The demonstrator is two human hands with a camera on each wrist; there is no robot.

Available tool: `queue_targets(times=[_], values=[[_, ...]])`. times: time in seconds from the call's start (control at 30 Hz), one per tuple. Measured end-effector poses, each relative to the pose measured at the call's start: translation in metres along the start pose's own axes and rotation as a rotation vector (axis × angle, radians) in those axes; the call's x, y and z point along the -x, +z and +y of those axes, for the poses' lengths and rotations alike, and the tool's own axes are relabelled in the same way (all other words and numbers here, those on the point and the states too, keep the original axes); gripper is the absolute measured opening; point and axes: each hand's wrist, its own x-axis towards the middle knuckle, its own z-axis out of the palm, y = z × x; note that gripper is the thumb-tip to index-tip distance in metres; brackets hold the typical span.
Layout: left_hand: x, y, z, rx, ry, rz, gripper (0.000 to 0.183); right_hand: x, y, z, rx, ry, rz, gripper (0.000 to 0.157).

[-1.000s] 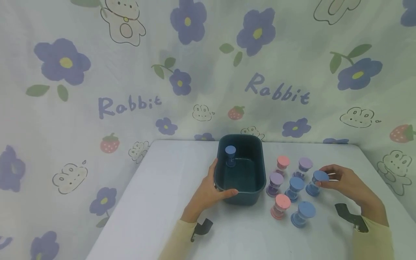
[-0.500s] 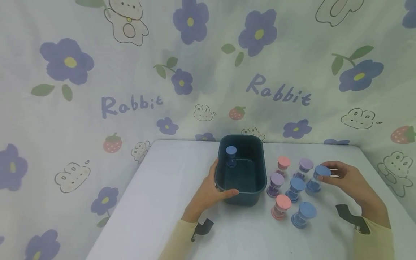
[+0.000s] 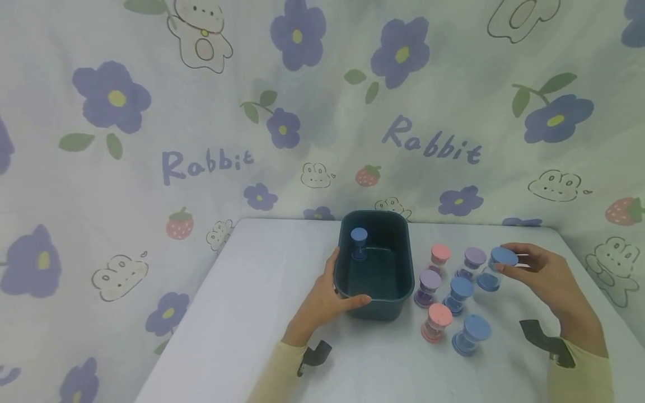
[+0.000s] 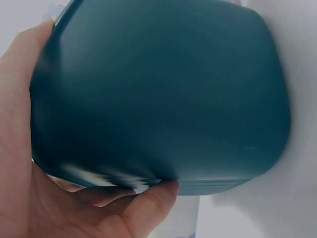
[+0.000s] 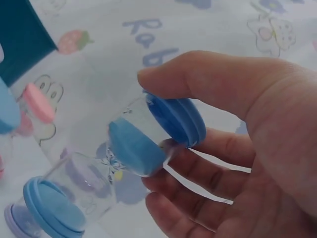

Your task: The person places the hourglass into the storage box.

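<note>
My left hand [image 3: 319, 302] grips the near left corner of a dark teal plastic bin [image 3: 375, 310]. Its thumb lies along the near rim, its fingers along the left wall. A small blue hourglass [image 3: 359, 236] stands inside the bin. Farther right, my right hand [image 3: 541, 277] pinches another blue hourglass [image 3: 504, 256] by its top cap, between thumb and fingers. The right wrist view shows this hourglass [image 5: 136, 144] with blue sand in the bulb nearer the hand. It leans, and its base seems just off the table. In the left wrist view the bin wall [image 4: 163, 99] fills most of the picture.
Between bin and right hand stand a pink hourglass [image 3: 440, 253], a purple one [image 3: 475, 257], another purple one [image 3: 430, 280] and a blue one [image 3: 461, 288]. Nearer are a pink hourglass [image 3: 439, 316] and a blue one [image 3: 476, 327]. A patterned curtain [image 3: 302, 112] hangs behind the white table [image 3: 242, 280].
My right hand has shifted the pinched blue hourglass upward and slightly right in the head view, away from the nearby blue one. The left hand and bin stay in place.
</note>
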Motion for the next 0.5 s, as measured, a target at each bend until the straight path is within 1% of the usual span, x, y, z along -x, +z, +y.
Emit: queue_targets(times=[0.1, 0.23, 0.4, 0.5], values=[[0.001, 0.001, 0.0, -0.002, -0.006, -0.007, 0.129, 0.004, -0.002, -0.006, -0.042, -0.014, 0.028, 0.055], [0.001, 0.001, 0.0, -0.009, -0.014, -0.01, 0.129, 0.006, -0.005, -0.018, -0.11, -0.071, 0.072, 0.048], [-0.001, 0.0, 0.002, -0.012, -0.017, -0.005, 0.129, 0.001, -0.008, -0.037, -0.151, -0.109, 0.106, 0.049], [-0.002, -0.001, 0.004, -0.012, -0.02, -0.006, 0.129, -0.003, -0.008, -0.05, -0.157, -0.126, 0.107, 0.051]])
